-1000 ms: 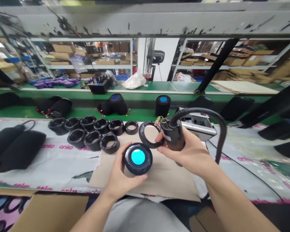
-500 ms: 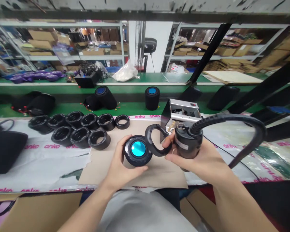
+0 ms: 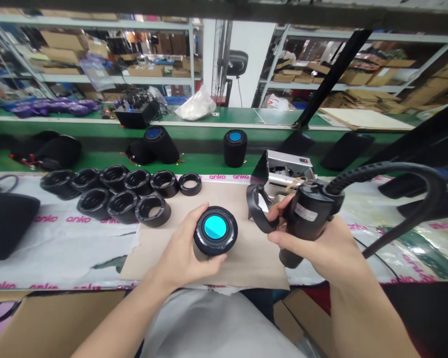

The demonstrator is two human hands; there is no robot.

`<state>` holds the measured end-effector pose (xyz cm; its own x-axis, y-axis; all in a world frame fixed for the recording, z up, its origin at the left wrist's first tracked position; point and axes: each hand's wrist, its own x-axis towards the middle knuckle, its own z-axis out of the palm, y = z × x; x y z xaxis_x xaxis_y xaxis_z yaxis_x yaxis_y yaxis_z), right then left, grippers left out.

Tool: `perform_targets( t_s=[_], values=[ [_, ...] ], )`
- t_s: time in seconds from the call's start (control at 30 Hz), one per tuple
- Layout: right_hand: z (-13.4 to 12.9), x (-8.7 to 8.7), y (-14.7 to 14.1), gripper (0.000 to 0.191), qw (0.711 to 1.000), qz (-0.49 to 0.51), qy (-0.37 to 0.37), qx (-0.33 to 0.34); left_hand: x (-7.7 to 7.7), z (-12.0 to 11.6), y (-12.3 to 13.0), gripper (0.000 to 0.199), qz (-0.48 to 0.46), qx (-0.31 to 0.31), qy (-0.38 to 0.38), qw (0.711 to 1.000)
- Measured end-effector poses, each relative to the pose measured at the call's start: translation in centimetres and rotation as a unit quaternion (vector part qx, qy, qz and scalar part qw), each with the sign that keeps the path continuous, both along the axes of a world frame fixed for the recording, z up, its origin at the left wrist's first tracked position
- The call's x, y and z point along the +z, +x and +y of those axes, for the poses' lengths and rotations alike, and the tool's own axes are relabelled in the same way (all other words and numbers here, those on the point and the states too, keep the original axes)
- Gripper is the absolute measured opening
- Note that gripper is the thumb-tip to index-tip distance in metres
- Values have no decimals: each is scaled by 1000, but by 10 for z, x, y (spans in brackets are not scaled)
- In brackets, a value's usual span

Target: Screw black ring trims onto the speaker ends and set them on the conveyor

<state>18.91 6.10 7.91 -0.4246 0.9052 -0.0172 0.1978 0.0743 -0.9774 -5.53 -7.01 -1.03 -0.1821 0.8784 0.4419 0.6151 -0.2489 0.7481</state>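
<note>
In the head view, the left hand (image 3: 186, 251) has its fingers curved around the side of a black cylinder (image 3: 215, 227) with a bright blue disc on top, the thumb on the near side. Whether the cylinder's base rests on the cardboard mat (image 3: 246, 272) below the fingers cannot be told.

The right hand (image 3: 323, 243) carries two things at once: its fingertips pinch the rim of a tilted black ring (image 3: 254, 205), while the palm and other fingers wrap a corded black tool (image 3: 306, 211). The ring sits just left of those fingertips, apart from the cylinder. This shared grip looks the weakest point; the tool's weight could loosen the pinch, and the ring could drop onto the mat. The thick cable (image 3: 388, 169), looping out beyond the right fingers, could tug the tool askew if it snagged.

A metal-framed box (image 3: 260, 170) stands close beyond the right fingertips, so a careless swing might knock the ring against it. Left of the left fingers, more rings (image 3: 159, 219) crowd the desk (image 3: 65, 256); a wide sweep that way could scatter them.
</note>
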Motion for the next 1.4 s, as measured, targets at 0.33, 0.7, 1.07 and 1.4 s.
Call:
perform_targets(
  t_s=[0.33,0.7,1.07,1.4],
  values=[
    [10,11,-9,36,978,-45,53,199,-2,-4,-3,123,-125,-49,-87,987],
    [36,26,-35,42,959,-37,120,255,-4,13,10,134,-206,-44,-23,977],
    [-34,-6,-28,75,992,-121,36,-7,-24,14,81,116,-207,-7,19,978],
    [-25,0,-9,75,998,-34,25,-46,-10,5,26,96,-301,-181,-92,932]
  ],
)
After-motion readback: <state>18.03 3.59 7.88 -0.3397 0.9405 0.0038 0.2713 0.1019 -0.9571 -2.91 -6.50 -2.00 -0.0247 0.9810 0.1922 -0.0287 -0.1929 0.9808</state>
